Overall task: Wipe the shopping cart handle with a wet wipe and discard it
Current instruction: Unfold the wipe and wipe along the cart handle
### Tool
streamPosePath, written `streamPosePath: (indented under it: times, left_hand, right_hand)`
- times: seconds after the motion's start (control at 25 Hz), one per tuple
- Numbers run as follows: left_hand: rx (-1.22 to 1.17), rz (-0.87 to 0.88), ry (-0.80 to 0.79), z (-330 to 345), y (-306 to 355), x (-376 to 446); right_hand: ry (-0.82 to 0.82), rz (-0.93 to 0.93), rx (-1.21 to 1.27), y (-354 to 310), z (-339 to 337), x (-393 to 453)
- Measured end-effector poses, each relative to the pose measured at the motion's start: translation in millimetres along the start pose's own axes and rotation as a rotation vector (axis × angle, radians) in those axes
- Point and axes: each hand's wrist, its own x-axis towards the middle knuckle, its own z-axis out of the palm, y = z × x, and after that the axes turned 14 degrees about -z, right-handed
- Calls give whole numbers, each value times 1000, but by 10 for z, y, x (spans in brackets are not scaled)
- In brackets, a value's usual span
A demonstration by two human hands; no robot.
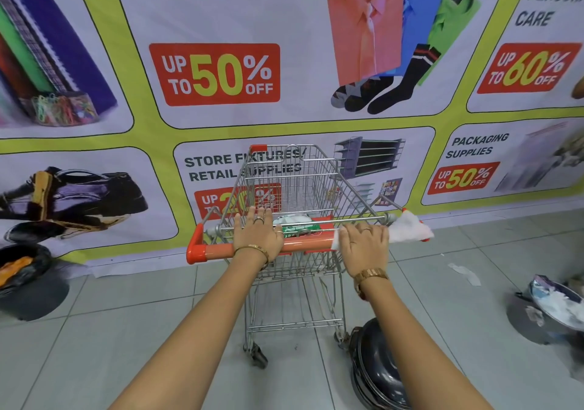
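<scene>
A wire shopping cart [294, 188] stands in front of me, its orange handle [218, 250] running left to right. My left hand [257, 234] is closed around the handle left of its middle. My right hand [365, 245] lies on the right part of the handle, pressing a white wet wipe [407, 228] over it; the wipe spreads out past my fingers and covers the handle's right end. A green and white wipes pack [298, 225] lies in the cart's child seat just behind the handle.
A printed sale banner [284, 62] covers the wall behind the cart. A black bin with a bag [22, 270] stands on the floor at left. A bin holding used wipes [550, 308] is at right. A dark bin lid [379, 365] lies near the cart's right rear wheel.
</scene>
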Motion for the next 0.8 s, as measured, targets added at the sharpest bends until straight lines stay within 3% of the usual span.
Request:
streamPosePath:
  times: [0.2,0.36,0.56,0.72,0.8]
  left_hand:
    - [3,0,17,10,-21,33]
    - [-38,3,55,26,-109,39]
    - [-45,10,103,52,-84,21]
    - [-35,-7,81,66,9,37]
    - [-89,-7,47,53,19,63]
  right_hand:
    - [-11,-152,84,-510,170,-51]
    - [-42,-280,80,-247,134,-88]
    - [101,-180,10,357,24,-117]
    - [68,-3,83,63,117,-22]
    - [-3,-35,136,-200,187,-12]
